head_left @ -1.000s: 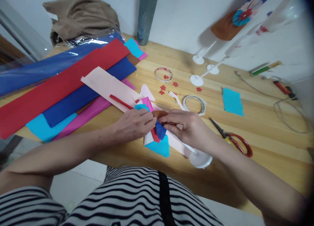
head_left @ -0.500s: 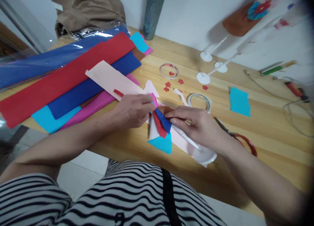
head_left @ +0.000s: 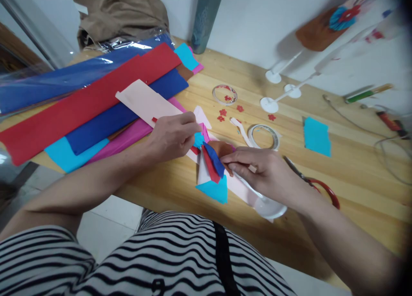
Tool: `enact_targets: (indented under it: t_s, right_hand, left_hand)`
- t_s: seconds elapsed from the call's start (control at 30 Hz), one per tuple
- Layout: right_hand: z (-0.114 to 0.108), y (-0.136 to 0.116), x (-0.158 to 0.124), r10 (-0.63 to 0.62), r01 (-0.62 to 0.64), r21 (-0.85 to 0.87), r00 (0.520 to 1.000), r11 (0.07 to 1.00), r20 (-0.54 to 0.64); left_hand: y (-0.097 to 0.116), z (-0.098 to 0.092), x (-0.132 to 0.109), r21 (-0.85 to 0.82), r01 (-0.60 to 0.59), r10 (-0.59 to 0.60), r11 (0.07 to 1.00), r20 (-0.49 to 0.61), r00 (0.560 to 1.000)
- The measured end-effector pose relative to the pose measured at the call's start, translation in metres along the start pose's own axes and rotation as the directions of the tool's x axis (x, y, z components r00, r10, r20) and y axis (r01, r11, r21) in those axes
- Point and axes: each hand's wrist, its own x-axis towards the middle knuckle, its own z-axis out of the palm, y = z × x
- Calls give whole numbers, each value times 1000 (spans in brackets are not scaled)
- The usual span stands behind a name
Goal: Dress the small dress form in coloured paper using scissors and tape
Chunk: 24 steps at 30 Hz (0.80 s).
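A gathered paper bow [head_left: 213, 156] of crepe paper fans out between my hands, with dark blue, red, brown, pink, white and light blue pieces. My left hand [head_left: 175, 137] is closed at its upper left end, fingertips against a crinkled light blue part [head_left: 198, 139]. What those fingertips hold is hidden. With thumb and forefinger, my right hand [head_left: 255, 167] pinches the edge of the brown paper [head_left: 222, 149]. Under that hand lies a white stand [head_left: 270, 208] with a round clear base, on a pale pink paper strip [head_left: 240, 188].
Red, blue and pink paper sheets [head_left: 96, 96] are stacked at left. Beyond my right hand lie a tape roll [head_left: 276, 137], small red paper flowers [head_left: 222, 112], a light blue square [head_left: 317, 136] and scissors [head_left: 328, 193]. White stands [head_left: 269, 104] rise near the wall.
My left hand has drawn slightly up and away, showing more of the light blue crinkled part. My right hand has moved a little right and down, spreading the brown paper wider.
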Motion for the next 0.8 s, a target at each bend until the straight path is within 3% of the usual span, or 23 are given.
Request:
enact_targets:
  t_s: [0.13,0.23,0.37,0.5,0.67,0.8]
  right_hand:
    - [-5,1,-13,149,-153,-139,988,978,-45]
    - [-3,6,-22,257,-252,-306,966,918,-25]
    - [5,13,-23,296,-234,-433,952,871,81]
    - [8,17,-21,256,-196,-369,959,908,119]
    - [2,17,-19,128,-126,-221,992,967,-8]
    - [-3,16,-13,88,-98,-103,991,990,-98]
  left_hand:
    - [-2,-2,0,-12,61,-60,998,4,998]
    - [-4,-4,1,-35,92,-94,995,-56,994]
    - [-7,-8,5,-40,98,-103,994,-166,981]
    - [-12,-17,11,-68,109,-123,992,-269,955]
    - [-26,-27,17,-150,166,-219,975,-485,847]
    - [-41,-25,17,-339,313,-450,887,-484,751]
